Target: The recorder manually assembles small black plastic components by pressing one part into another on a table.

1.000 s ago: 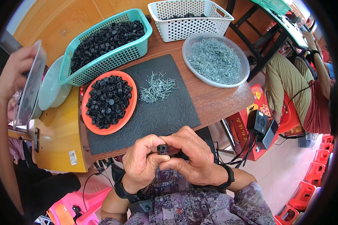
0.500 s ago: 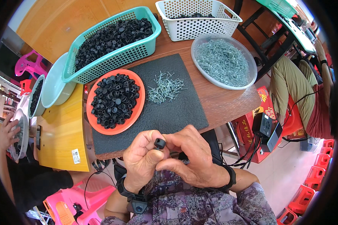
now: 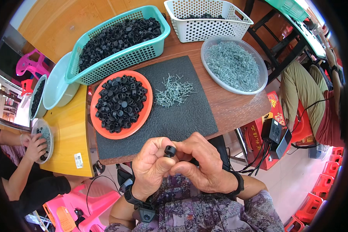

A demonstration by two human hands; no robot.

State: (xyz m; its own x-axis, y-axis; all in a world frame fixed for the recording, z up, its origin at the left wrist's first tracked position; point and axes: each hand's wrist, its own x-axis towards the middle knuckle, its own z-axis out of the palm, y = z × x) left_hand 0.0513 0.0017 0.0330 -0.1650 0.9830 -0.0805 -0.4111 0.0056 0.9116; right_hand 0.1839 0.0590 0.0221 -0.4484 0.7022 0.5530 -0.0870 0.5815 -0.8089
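A small black plastic cap [image 3: 169, 151] is pinched in the fingers of my left hand [image 3: 150, 168], in front of my body. My right hand [image 3: 203, 166] is curled against it, its index fingertip by the cap; whatever its fingers hold is hidden. Past my hands, a dark mat [image 3: 174, 123] lies on the brown table. On it stands an orange plate [image 3: 146, 112] heaped with black plastic caps [image 3: 121, 102]. A loose pile of small silvery screws [image 3: 174, 91] lies just right of that plate.
A teal basket [image 3: 116, 65] of black parts and a white basket [image 3: 210, 31] stand at the back. At the right sits a round tub of screws [image 3: 234, 65]. On the left, another person's hands [image 3: 35, 147] work over a bowl. A black box with cables [image 3: 272, 131] is at the right.
The cap has turned in my fingers, now showing its side and narrower lower part. The other person's hands and bowl have come down onto the yellow table. My view has shifted slightly.
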